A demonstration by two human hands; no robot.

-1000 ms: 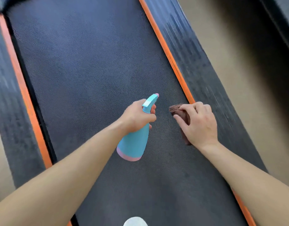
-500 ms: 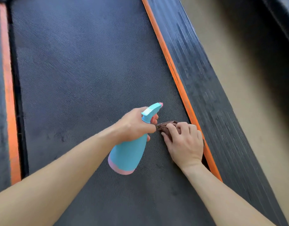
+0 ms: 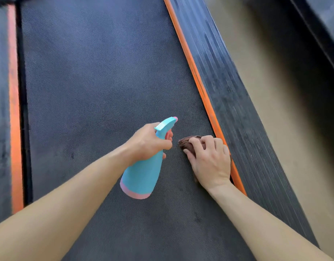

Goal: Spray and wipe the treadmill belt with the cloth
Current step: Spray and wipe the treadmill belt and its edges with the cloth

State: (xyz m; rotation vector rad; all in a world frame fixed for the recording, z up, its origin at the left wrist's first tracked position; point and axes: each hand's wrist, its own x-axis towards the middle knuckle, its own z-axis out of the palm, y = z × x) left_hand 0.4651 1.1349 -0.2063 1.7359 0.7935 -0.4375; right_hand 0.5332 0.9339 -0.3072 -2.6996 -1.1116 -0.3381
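The treadmill belt (image 3: 98,81) fills the frame's left and centre, and much of it may go unwiped if strokes hug the orange edge strip (image 3: 190,59) at centre right. At mid-frame the left hand (image 3: 147,142) curls round the blue spray bottle (image 3: 141,178), nozzle pointing up-frame, so a squeeze might overshoot. The right hand (image 3: 209,161), fingers curled, presses the bunched brown cloth (image 3: 187,143) onto the belt beside that strip, where it could snag.
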